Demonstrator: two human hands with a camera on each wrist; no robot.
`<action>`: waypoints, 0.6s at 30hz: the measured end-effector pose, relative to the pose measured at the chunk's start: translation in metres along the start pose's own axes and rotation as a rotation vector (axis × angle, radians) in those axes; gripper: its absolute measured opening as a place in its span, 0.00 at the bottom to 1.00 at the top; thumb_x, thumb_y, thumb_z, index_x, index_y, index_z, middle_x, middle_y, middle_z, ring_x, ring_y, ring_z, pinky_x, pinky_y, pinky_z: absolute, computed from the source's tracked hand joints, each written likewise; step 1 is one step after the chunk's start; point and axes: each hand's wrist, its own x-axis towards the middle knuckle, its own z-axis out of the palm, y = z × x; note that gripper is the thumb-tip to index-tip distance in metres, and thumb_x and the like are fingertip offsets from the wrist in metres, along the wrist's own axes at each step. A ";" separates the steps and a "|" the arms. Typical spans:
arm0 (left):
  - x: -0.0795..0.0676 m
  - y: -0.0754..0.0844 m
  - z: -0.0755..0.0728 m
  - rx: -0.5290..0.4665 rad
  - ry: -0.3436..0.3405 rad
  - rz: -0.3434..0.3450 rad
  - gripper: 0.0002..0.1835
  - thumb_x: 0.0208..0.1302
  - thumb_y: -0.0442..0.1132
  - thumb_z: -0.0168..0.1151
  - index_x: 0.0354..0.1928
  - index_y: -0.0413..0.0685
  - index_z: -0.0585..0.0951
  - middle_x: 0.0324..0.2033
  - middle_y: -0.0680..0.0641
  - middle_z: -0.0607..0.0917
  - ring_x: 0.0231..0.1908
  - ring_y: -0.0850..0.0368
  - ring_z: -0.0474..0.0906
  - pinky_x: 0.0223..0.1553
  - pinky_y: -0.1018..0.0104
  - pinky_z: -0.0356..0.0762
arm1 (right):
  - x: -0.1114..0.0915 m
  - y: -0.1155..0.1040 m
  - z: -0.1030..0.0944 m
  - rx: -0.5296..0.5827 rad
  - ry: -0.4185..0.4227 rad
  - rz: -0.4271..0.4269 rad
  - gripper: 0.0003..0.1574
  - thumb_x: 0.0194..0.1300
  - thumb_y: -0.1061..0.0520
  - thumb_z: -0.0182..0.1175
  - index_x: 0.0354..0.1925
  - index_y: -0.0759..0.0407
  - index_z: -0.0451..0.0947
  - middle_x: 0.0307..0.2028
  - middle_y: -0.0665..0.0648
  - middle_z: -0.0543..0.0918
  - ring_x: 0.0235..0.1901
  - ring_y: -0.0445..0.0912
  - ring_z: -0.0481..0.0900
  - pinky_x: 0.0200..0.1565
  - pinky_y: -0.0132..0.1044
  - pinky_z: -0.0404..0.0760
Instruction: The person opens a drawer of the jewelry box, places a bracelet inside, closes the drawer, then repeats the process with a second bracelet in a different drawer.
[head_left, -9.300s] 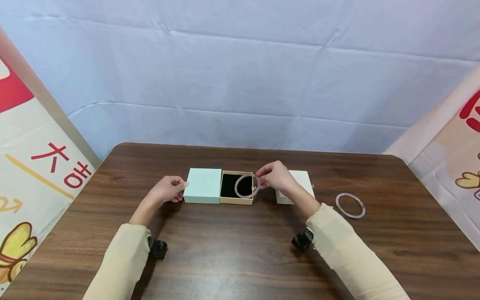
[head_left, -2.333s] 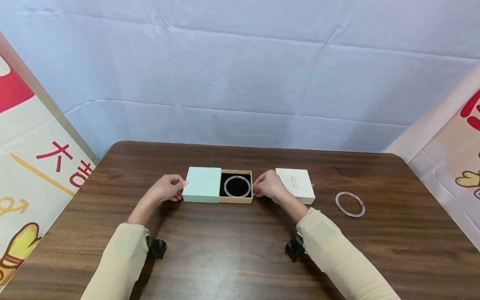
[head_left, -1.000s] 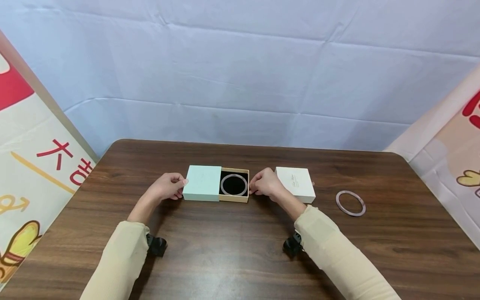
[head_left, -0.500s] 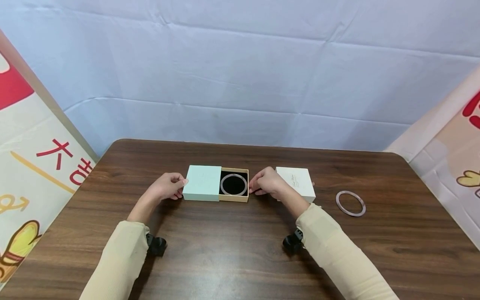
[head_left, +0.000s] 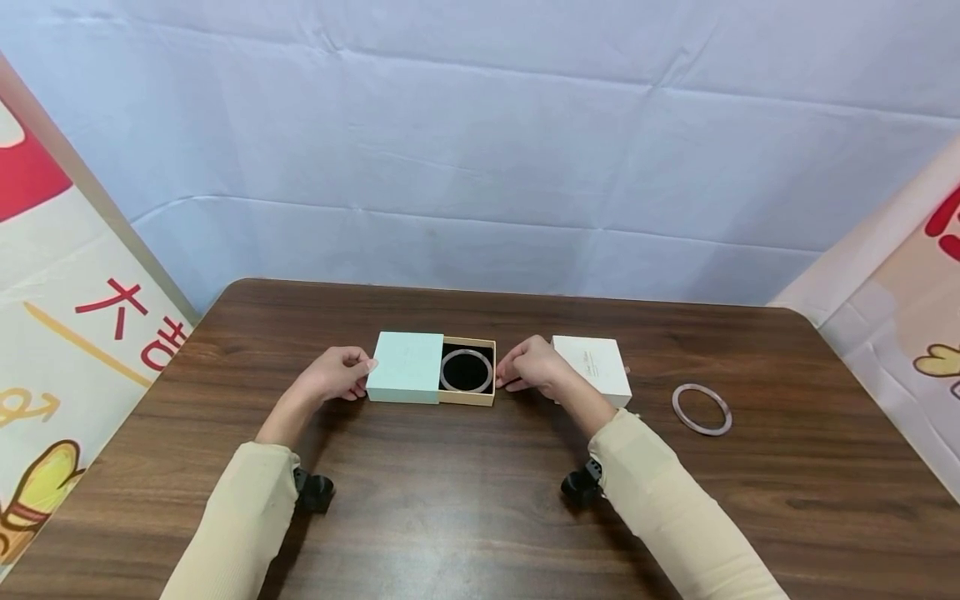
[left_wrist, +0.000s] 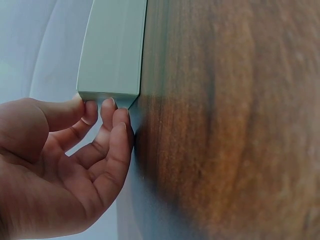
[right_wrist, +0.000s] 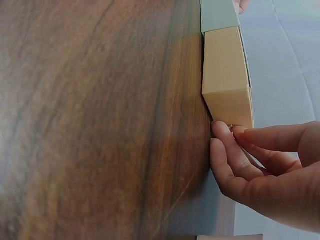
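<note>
A mint-green bangle box sleeve lies flat on the table, with its tan-edged drawer partly out to the right. Inside, on black lining, lies a pale lilac bangle. My left hand holds the sleeve's left end, its curled fingertips on the end face and the thumb at the top edge. At the drawer's outer end is my right hand, fingers bent. In the right wrist view, its thumb and fingertips close in around a tiny pull tab on the tan end face.
A white box with small lettering sits just right of the right hand, partly behind the forearm. Farther right, a second lilac bangle lies on the brown wooden table. A pale cloth hangs behind.
The right hand earlier held the bangle over the drawer; now it lies inside. Since then the drawer has slid left into the sleeve with the right hand at its end. The left hand has stayed put.
</note>
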 end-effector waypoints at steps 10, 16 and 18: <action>0.001 -0.002 0.001 -0.005 0.009 0.002 0.13 0.70 0.40 0.48 0.31 0.38 0.72 0.25 0.43 0.74 0.27 0.52 0.74 0.31 0.63 0.75 | -0.003 -0.003 0.003 -0.003 0.017 0.000 0.08 0.56 0.77 0.50 0.34 0.81 0.76 0.31 0.66 0.81 0.30 0.50 0.82 0.37 0.43 0.80; 0.000 -0.001 0.001 -0.003 0.011 0.004 0.13 0.70 0.40 0.47 0.31 0.38 0.72 0.25 0.43 0.74 0.27 0.52 0.74 0.31 0.63 0.75 | -0.003 -0.005 0.008 -0.016 0.026 -0.013 0.08 0.56 0.76 0.52 0.34 0.78 0.77 0.29 0.64 0.82 0.31 0.49 0.82 0.39 0.44 0.79; 0.000 -0.001 0.001 -0.005 0.011 0.003 0.13 0.70 0.40 0.47 0.31 0.38 0.72 0.25 0.43 0.74 0.27 0.53 0.74 0.31 0.63 0.75 | -0.002 -0.005 0.009 -0.016 0.025 -0.015 0.08 0.56 0.76 0.52 0.34 0.78 0.77 0.28 0.63 0.82 0.30 0.48 0.82 0.39 0.44 0.79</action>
